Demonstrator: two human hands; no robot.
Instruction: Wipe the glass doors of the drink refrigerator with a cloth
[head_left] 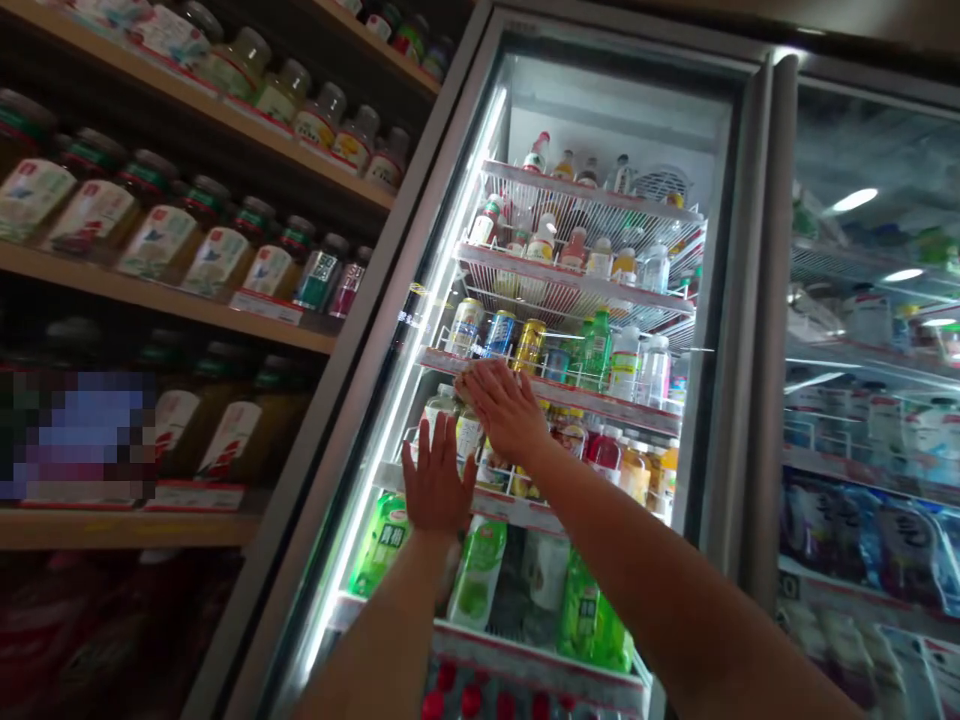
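My left hand [439,480] is raised palm-forward against the glass door [600,115] of a lit drinks cooler, fingers spread and nothing in it. Higher and to its right, my right hand [506,412] lies flat with its fingers stretched out toward the upper left. Both seem to touch the glass, though the exact contact is hard to tell. Behind the right fingertips are a gold can [530,345] and a blue can [500,333] on a wire shelf. Green drink packs [480,565] stand below my left hand, inside the cooler.
Wooden shelves [172,285] with rows of jars [161,235] rise on the left. A metal frame post [776,300] divides this cooler from a second glass-fronted one on the right, with bottles [874,420] inside. A blurred-out patch [79,435] covers part of the lower left shelf.
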